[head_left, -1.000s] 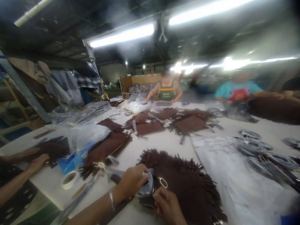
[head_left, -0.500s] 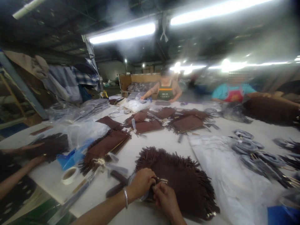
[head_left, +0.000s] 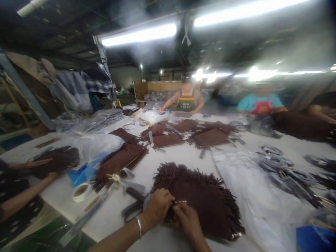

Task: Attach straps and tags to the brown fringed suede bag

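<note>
A dark brown bag (head_left: 202, 199) with fringed edges and gold-coloured metal at its lower right corner lies on the white table in front of me. My left hand (head_left: 159, 206), with a silver bracelet at the wrist, is closed on a dark bag strap (head_left: 132, 203) that loops out to the left. Beside it my right hand (head_left: 187, 217) pinches the same strap near its end, fingertips close to the left ones. A gold metal fitting (head_left: 181, 201) shows just past the fingers, over the bag. The fingers hide the exact joint.
More fringed bags (head_left: 123, 159) lie further back and left. A tape roll (head_left: 81, 192) and blue plastic (head_left: 81, 175) sit left. White plastic sheets (head_left: 244, 189) and coiled straps (head_left: 278, 162) are at right. A co-worker's hand (head_left: 43, 163) touches a bag at left; others work across the table.
Both my hands stay together at the strap end, with slight finger movement. The strap loop at left has shifted a little. The co-worker's hands at left have moved slightly over their bag.
</note>
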### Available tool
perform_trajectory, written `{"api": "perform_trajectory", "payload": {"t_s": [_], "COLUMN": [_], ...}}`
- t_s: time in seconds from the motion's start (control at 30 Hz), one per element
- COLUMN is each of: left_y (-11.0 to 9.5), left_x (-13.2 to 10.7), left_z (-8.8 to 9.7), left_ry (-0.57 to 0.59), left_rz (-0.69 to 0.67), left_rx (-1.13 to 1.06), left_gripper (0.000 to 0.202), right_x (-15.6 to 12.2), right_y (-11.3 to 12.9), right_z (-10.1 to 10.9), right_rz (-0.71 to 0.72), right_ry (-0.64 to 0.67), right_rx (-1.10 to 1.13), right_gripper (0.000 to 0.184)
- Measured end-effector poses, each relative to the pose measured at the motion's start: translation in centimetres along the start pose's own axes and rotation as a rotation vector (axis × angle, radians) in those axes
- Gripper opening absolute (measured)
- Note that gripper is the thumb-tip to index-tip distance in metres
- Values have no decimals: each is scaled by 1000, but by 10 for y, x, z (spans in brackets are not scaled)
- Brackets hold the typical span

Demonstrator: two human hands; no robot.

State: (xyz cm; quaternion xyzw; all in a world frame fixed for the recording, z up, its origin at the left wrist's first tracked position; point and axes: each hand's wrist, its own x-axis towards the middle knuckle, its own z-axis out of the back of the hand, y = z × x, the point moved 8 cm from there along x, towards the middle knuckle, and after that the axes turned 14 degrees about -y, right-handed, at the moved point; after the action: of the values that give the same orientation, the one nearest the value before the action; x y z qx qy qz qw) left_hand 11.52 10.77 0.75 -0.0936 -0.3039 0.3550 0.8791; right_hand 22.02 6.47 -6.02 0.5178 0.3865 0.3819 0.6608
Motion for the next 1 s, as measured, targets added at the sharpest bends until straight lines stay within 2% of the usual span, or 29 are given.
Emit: {"api": "perform_trajectory", "payload": {"t_s": [0.17,0.3,0.43,0.67,0.87,1.0], "left_y": [-3,-9,-5,9,15,15], "left_x": [-3,-6,-7,-3,-2,-2], "left_z": [2,10,13,0,-5,-7], "left_ry": [24,15,-6,-6,88,100], "left_rz": [-21,-27,57,242,342,413], "left_rx": [12,-91,-222,-370,-519,-511], "left_gripper": [18,23,24,15,16,15], "right_x": [-3,-5,-9,-20,-25,-26], "right_y": [3,0,-8,-13,-4,-6], "right_z": [0,3,7,7,7,7], "right_rz": [24,25,45,46,86,93], "right_ry": [-11,-48,-119,-209,-210,-240], "right_rx": [-29,-33,-67,-83,-133,-173], "right_gripper": [36,38,43,49,45,42]}}
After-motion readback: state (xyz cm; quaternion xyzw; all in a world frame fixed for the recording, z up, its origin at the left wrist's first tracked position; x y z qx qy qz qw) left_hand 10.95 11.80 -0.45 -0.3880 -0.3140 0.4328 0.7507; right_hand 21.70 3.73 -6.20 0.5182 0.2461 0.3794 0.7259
